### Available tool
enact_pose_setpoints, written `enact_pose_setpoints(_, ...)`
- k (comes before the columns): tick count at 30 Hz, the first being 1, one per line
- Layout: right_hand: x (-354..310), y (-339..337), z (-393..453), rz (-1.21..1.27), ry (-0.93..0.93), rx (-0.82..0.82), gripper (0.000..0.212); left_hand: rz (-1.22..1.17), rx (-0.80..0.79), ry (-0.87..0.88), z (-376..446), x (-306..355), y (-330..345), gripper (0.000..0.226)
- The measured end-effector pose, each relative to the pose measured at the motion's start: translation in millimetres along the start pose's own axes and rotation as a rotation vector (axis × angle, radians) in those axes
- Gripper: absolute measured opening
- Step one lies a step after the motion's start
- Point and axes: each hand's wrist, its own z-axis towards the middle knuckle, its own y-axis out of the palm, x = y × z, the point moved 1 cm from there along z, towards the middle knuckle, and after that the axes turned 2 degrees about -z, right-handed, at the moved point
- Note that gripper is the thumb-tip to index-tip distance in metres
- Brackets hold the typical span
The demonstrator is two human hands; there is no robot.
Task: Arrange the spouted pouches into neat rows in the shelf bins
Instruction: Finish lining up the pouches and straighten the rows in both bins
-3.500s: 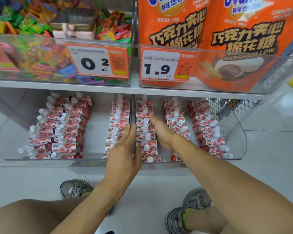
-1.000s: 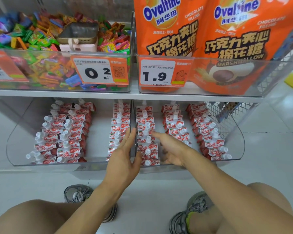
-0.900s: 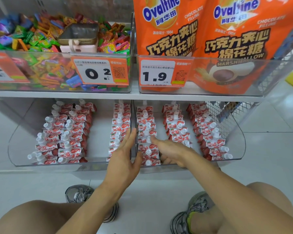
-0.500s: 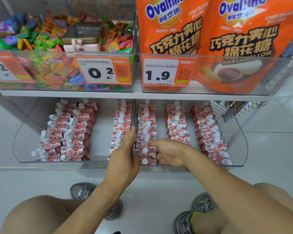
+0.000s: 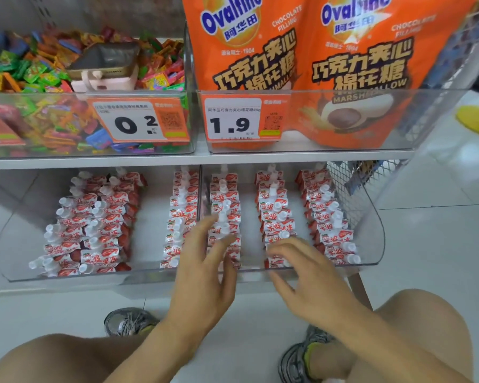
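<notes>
Red-and-white spouted pouches lie in rows in two clear bins on the bottom shelf. The left bin (image 5: pixel 17 261) holds a double row (image 5: pixel 94 225) and a single row (image 5: pixel 180 217) by the divider. The right bin (image 5: pixel 371 230) holds three rows: left (image 5: pixel 224 205), middle (image 5: pixel 274 214) and right (image 5: pixel 329 225). My left hand (image 5: pixel 205 272) hovers over the front of the right bin's left row with its fingers spread and holds nothing. My right hand (image 5: pixel 307 275) hangs over the front of the middle row, fingers loosely curled and empty.
The shelf above carries a clear bin of mixed sweets (image 5: pixel 53 117) with a phone (image 5: pixel 105 62) lying on top, and a bin of orange Ovaltine bags (image 5: pixel 343 64). A wire basket (image 5: pixel 351 183) stands right of the bins. My knees and shoes are on the white floor below.
My right hand has drawn back out of the right bin toward its front edge. My left hand has lifted off the divider and shifted right, fingers spreading.
</notes>
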Motion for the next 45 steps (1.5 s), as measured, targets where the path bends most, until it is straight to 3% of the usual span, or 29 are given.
enact_pose_setpoints(2, 35, -4, -16, -0.127, 0.008, 0.071, 0.030, 0.050, -0.163, 0.145, -6, 17, 15, 0.032)
enact_pose_setpoints(5, 71, 1, -28, -0.248, 0.010, -0.019, 0.031, 0.219, -0.375, 0.196, -11, 23, 47, 0.038)
enact_pose_setpoints(10, 83, 16, -28, -0.259, 0.000, 0.088, 0.022, 0.327, -0.432, 0.100, -4, 1, 76, 0.034)
enact_pose_setpoints(21, 85, -1, 6, -0.088, 0.106, 0.214, 0.014, 0.184, -0.272, -0.011, 36, -1, 83, 0.032)
enact_pose_setpoints(30, 94, 5, 26, -0.074, 0.216, 0.063, 0.015, 0.237, -0.326, -0.039, 42, -8, 96, 0.011)
enact_pose_setpoints(34, 67, -7, 34, -0.149, 0.222, 0.020, 0.030, 0.107, -0.203, 0.034, 36, 8, 58, 0.023)
enact_pose_setpoints(36, 38, -13, 37, -0.115, 0.158, 0.146, 0.029, 0.068, -0.089, 0.027, 32, 4, 19, 0.022)
enact_pose_setpoints(38, 3, -9, 42, -0.026, 0.043, 0.274, 0.020, 0.102, 0.003, -0.027, 26, -12, -19, 0.020)
enact_pose_setpoints(40, -34, 8, 53, 0.074, -0.080, 0.227, 0.017, 0.198, 0.003, -0.125, 20, -37, -52, 0.025)
enact_pose_setpoints(43, -77, 47, 76, 0.084, -0.270, 0.037, 0.022, 0.270, -0.238, -0.421, 17, -77, -80, 0.050)
enact_pose_setpoints(45, -86, 68, 95, -0.055, -0.329, 0.024, 0.027, 0.296, -0.477, -0.583, 20, -100, -83, 0.076)
